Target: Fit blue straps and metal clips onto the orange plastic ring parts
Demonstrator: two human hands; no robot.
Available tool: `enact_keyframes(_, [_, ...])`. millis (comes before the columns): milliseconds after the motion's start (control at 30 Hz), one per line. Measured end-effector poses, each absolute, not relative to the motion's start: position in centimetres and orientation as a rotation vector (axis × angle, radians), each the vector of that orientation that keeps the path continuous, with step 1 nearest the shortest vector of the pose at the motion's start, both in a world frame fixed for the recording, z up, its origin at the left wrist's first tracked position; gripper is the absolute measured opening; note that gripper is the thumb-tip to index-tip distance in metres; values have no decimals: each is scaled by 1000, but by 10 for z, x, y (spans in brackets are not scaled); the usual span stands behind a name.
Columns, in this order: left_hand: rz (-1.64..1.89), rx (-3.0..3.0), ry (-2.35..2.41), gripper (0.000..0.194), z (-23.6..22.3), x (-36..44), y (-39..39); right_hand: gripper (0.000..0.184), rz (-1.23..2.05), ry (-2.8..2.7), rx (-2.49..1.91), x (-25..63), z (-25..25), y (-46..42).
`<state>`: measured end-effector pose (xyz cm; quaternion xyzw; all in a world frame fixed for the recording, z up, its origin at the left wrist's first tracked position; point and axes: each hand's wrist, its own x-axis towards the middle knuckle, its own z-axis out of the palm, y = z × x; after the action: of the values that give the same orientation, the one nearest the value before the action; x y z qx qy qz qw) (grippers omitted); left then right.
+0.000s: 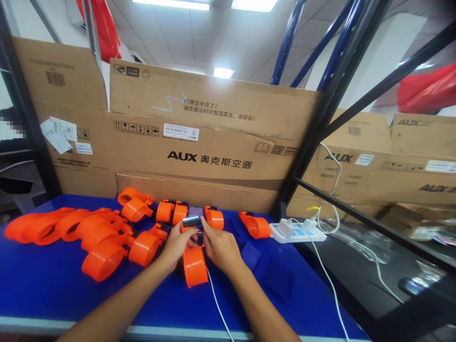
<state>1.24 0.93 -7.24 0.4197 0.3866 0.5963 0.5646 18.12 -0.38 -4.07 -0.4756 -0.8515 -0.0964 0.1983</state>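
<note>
Here we are above the blue table [171, 304], and both hands are meeting at the middle! The left hand [178, 244] has its fingers bent in around a small dark device [192, 221] with a silvery top, and the right hand [221, 244] comes in from the other side, fingertips pressed to it as well: clamped from both sides, lifted above the tabletop. Just below, between the wrists, an orange loop [197, 268] hangs tilted, though whether it is joined to the device I cannot tell. A white cord [223, 318] runs from beside that loop to the near edge. Over on the left, look at the crowd of orange loops [101, 266], overlapping one another! More line up at the far side, just beyond the hands, and one orange band [261, 228] sits to the right, beside the white power strip [299, 236]; behind it all stands a cardboard panel [149, 156] lettered AUX
</note>
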Motion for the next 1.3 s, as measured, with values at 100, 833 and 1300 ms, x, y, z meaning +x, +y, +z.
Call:
enact_keyframes(100, [1410,1013,900,31,-73,12,9,56,-311,-2364,-1309,179,-42,-5])
enact_keyframes(833, [1033,888,558,91,-48,14,-28,48,1237,-1660,-716,187,-17,-5])
enact_keyframes(1300, [1166,1010,537,68,-48,19,-16,47,1126,-1488,-831,178,-36,8])
